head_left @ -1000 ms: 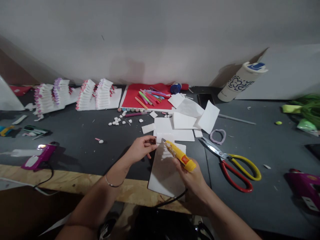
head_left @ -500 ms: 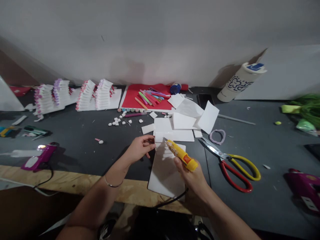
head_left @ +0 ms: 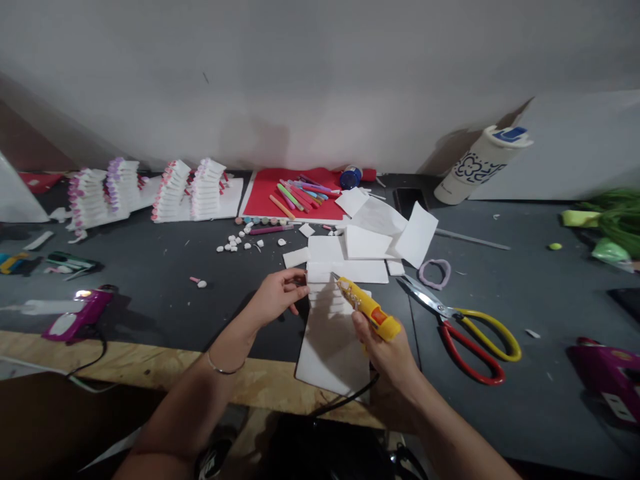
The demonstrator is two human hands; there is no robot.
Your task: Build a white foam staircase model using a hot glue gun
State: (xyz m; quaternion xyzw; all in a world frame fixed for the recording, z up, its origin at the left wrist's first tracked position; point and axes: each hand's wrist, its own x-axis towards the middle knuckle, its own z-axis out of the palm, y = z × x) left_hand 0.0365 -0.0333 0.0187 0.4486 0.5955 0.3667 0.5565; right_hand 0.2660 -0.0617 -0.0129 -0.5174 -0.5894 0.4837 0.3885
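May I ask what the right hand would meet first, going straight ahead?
Led by the yellow glue gun, the right hand would probably meet the white strip beside the left hand first, though depth is unclear.

right fingers (head_left: 361,325) partly hidden behind glue gun (head_left: 369,307) | phone (head_left: 409,198) partly covered by paper (head_left: 418,232) | purple box (head_left: 607,373) cut off by right edge

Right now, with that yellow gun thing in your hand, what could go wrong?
The yellow gun looks like a glue gun; if its metal tip is hot, a slip might burn the left hand, whose fingertips are close by at the white piece's edge. Its black cord crosses the table's front edge and could snag. The scissors lie right of the right hand, blades bare, so an elbow or hand might bump them.
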